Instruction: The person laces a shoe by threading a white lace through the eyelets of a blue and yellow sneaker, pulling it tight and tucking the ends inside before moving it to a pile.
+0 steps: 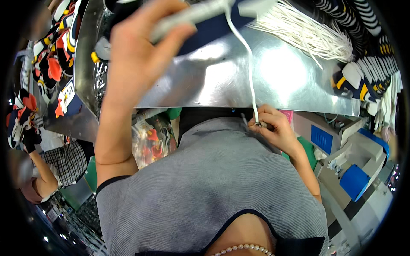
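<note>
My left hand is raised over the far left of the metal table, smeared by motion, with its thumb and fingers closed on a navy and white shoe upper. From the upper a white shoelace runs down, nearly taut, to my right hand. That hand is close to my body, just off the table's near edge, its fingers pinched around the lace's lower end. A small dark thing shows at the fingertips there, too small to make out.
The shiny metal table carries a bundle of white laces at the far right. Rows of shoe uppers stand beyond it. More uppers lie at left, where another person works. Blue-and-grey equipment stands at right.
</note>
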`<move>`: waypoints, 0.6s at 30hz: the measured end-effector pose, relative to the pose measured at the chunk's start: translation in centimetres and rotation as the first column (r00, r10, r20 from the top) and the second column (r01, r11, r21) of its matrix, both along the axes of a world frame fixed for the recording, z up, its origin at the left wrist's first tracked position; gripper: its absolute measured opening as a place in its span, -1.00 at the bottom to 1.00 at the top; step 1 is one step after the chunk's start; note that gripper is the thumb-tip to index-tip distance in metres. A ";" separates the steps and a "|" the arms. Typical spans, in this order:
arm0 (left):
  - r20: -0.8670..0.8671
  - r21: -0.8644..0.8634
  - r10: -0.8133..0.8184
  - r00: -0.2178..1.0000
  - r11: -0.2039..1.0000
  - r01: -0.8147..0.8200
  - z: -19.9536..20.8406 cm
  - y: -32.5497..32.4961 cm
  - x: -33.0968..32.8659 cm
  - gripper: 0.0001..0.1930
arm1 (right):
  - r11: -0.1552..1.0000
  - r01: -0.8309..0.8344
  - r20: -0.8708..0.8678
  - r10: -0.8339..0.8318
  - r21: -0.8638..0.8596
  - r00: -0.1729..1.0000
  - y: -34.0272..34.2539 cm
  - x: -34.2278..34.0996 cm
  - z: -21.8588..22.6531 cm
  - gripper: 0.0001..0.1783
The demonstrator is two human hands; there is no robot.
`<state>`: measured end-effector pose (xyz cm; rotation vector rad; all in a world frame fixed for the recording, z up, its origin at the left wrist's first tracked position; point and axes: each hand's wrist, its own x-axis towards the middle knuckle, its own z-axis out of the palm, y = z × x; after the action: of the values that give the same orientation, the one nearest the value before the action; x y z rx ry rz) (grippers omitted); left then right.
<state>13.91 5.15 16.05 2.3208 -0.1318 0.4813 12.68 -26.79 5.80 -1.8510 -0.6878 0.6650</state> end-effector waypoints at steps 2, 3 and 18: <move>-0.285 0.166 -0.003 0.958 0.985 0.053 -1.5 -1.3 -0.9 -0.74 | 0.992 0.114 -0.014 -0.113 0.046 0.993 0.7 0.5 0.5 -0.86; -0.301 0.186 -0.029 0.953 0.979 0.089 -3.2 -2.0 -1.1 -0.75 | 0.979 0.194 -0.049 -0.191 0.061 0.980 1.6 1.3 1.4 -0.86; -0.470 0.285 0.010 0.882 0.948 0.141 -4.4 -5.5 0.5 -0.74 | 0.919 0.250 0.020 -0.268 0.304 0.963 10.8 11.5 0.3 -0.79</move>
<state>14.43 -0.35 11.62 2.6621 -0.0547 -0.1608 24.13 -16.01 6.06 -1.6456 -0.5354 0.3118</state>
